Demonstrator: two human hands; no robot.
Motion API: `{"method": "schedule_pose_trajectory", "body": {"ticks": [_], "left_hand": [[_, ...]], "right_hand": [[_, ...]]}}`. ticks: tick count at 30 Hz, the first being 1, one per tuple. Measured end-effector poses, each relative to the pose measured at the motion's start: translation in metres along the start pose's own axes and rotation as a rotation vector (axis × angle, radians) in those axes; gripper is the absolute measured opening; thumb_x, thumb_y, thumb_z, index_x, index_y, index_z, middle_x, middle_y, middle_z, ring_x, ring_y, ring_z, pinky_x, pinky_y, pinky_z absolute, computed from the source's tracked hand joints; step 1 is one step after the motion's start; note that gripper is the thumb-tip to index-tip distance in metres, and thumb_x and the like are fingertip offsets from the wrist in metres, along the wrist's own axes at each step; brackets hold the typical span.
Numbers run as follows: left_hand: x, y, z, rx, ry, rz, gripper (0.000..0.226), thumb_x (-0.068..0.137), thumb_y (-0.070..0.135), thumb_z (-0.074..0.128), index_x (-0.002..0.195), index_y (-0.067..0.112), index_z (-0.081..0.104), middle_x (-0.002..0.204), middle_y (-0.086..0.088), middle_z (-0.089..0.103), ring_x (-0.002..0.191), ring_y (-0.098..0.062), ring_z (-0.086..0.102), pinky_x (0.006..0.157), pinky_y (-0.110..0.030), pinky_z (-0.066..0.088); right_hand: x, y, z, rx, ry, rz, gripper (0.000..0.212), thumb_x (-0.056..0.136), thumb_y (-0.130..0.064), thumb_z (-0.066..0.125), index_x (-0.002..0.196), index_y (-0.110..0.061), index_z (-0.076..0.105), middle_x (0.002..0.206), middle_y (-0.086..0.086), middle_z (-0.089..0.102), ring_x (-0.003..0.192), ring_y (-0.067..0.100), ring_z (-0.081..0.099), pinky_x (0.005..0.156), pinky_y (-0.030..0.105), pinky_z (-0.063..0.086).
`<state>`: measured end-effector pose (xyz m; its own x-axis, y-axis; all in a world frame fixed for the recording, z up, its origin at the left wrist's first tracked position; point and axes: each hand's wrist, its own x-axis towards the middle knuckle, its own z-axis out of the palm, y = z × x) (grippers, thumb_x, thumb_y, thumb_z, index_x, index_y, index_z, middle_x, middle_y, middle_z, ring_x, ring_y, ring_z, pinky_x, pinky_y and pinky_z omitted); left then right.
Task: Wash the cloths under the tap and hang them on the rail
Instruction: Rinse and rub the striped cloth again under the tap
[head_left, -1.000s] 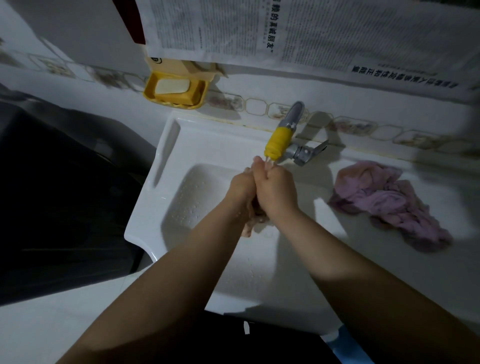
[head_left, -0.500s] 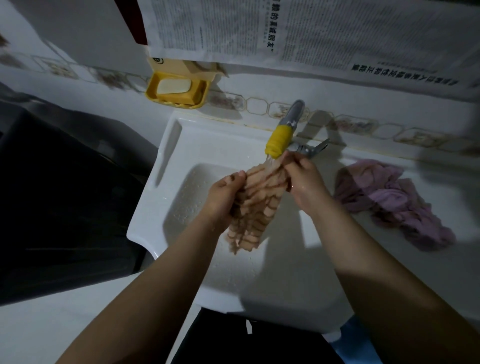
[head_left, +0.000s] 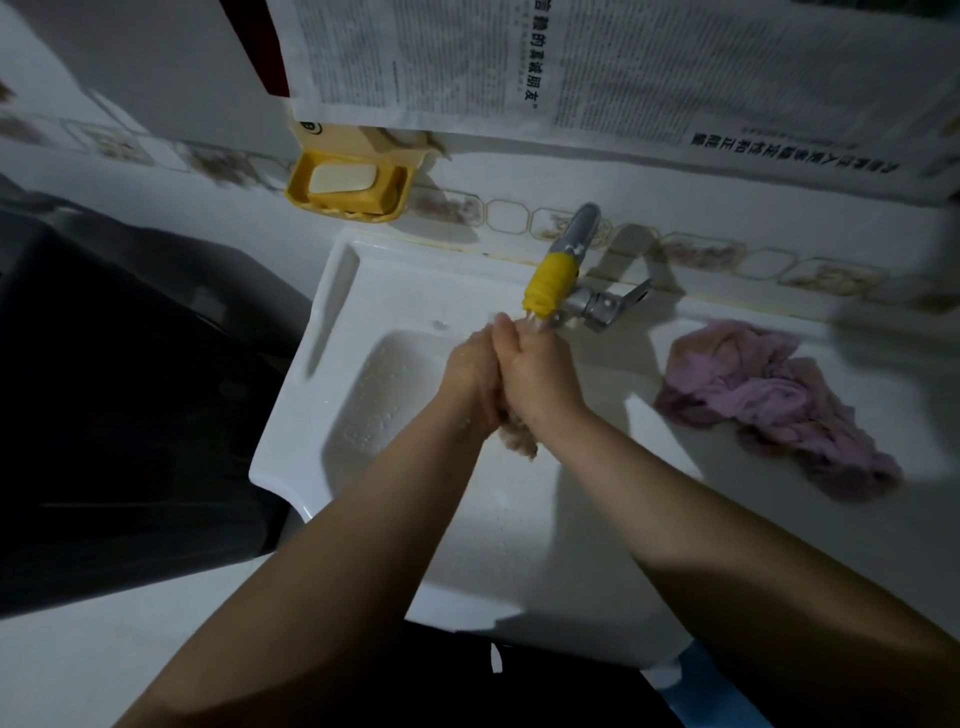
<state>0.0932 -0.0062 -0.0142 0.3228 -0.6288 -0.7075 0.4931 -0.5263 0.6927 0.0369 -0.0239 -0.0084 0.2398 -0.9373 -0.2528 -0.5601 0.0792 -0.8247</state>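
Over the white sink (head_left: 332, 395) my left hand (head_left: 470, 371) and my right hand (head_left: 540, 374) are pressed together, squeezing a striped beige cloth (head_left: 519, 439) between them. Only the cloth's lower end shows below my palms. My fingertips sit right under the tap (head_left: 558, 270), which has a yellow sleeve on its spout. A crumpled pink cloth (head_left: 769, 400) lies on the sink's right ledge, away from both hands. No rail is in view.
A yellow soap dish (head_left: 348, 187) with a pale bar hangs on the wall at the back left. Newspaper (head_left: 597, 67) covers the wall above the tap. A dark appliance (head_left: 119, 395) stands to the left of the sink.
Half a second ago my hands were apart with the striped cloth stretched between them. They have come back together, bunching the cloth under the tap.
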Motion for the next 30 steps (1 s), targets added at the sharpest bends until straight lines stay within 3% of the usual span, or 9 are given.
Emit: {"method": "schedule_pose_trajectory", "body": {"ticks": [2,6,10,13,16,22,25,27,30], "left_hand": [[-0.004,-0.005,-0.004,-0.033,-0.083,-0.047,0.043,0.102,0.040,0.037,0.082,0.008,0.059,0.068,-0.012,0.055,0.071,-0.029,0.060,0.065,-0.033,0.049],[-0.003,-0.011,-0.024,0.251,-0.184,-0.040,0.072,0.077,0.072,0.055,0.097,0.004,0.068,0.088,-0.014,0.072,0.085,-0.026,0.069,0.083,-0.036,0.055],[0.004,-0.013,-0.046,0.176,-0.141,0.133,0.023,0.091,0.022,0.064,0.072,0.015,0.052,0.068,-0.005,0.057,0.069,-0.020,0.056,0.063,-0.027,0.051],[0.002,-0.006,-0.049,0.146,-0.180,0.199,0.018,0.093,0.000,0.054,0.098,0.017,0.058,0.083,-0.009,0.064,0.078,-0.021,0.063,0.075,-0.032,0.057],[-0.002,0.000,-0.048,0.237,-0.206,0.219,0.023,0.094,-0.002,0.050,0.109,0.009,0.063,0.098,-0.017,0.068,0.092,-0.029,0.066,0.087,-0.039,0.055],[-0.007,-0.003,-0.041,0.218,-0.106,0.207,0.014,0.098,0.022,0.051,0.097,0.012,0.060,0.082,-0.022,0.061,0.067,-0.033,0.058,0.060,-0.041,0.047],[-0.007,-0.005,-0.032,0.349,-0.038,0.176,0.027,0.098,0.022,0.045,0.089,0.003,0.062,0.070,-0.023,0.061,0.058,-0.031,0.058,0.056,-0.041,0.050],[-0.005,-0.005,-0.025,0.339,-0.039,0.171,0.034,0.099,0.017,0.039,0.089,-0.005,0.062,0.070,-0.028,0.062,0.059,-0.034,0.062,0.053,-0.036,0.053],[-0.003,-0.005,-0.012,0.256,-0.007,0.116,0.033,0.100,0.022,0.039,0.086,0.001,0.061,0.072,-0.018,0.065,0.060,-0.023,0.067,0.053,-0.028,0.055]], "right_hand": [[0.010,0.004,-0.009,-0.088,0.004,0.015,0.044,0.096,-0.042,0.045,0.063,-0.013,0.050,0.079,0.013,0.065,0.079,0.029,0.061,0.076,0.040,0.050],[0.038,0.019,-0.026,0.101,-0.079,0.145,0.035,0.084,-0.037,0.066,0.086,-0.003,0.068,0.086,0.015,0.072,0.084,0.029,0.068,0.082,0.041,0.055],[0.030,0.029,-0.039,0.274,-0.362,0.059,0.006,0.083,-0.023,0.070,0.080,-0.018,0.071,0.085,0.005,0.073,0.085,0.019,0.069,0.085,0.038,0.054],[0.027,0.039,-0.044,0.313,-0.475,0.014,0.009,0.084,-0.014,0.069,0.092,-0.018,0.069,0.091,0.003,0.073,0.089,0.017,0.070,0.082,0.033,0.057],[0.034,0.041,-0.049,0.194,-0.465,0.046,0.016,0.081,-0.016,0.073,0.094,-0.007,0.068,0.082,0.005,0.071,0.073,0.010,0.070,0.063,0.025,0.055],[0.029,0.036,-0.043,0.473,-0.350,0.258,0.007,0.089,-0.011,0.062,0.082,-0.011,0.061,0.077,0.007,0.065,0.072,0.019,0.064,0.063,0.025,0.055],[0.010,0.027,-0.023,0.221,-0.160,-0.030,0.006,0.090,-0.021,0.061,0.087,-0.016,0.059,0.076,-0.001,0.064,0.070,0.011,0.061,0.065,0.018,0.050],[-0.001,0.021,-0.010,0.097,-0.149,-0.227,0.012,0.092,-0.032,0.057,0.100,-0.024,0.061,0.090,0.002,0.069,0.083,0.017,0.065,0.076,0.027,0.050],[0.019,0.025,-0.007,-0.050,-0.101,-0.175,0.034,0.095,-0.039,0.048,0.127,-0.027,0.051,0.112,0.009,0.068,0.101,0.029,0.063,0.087,0.039,0.050]]}}
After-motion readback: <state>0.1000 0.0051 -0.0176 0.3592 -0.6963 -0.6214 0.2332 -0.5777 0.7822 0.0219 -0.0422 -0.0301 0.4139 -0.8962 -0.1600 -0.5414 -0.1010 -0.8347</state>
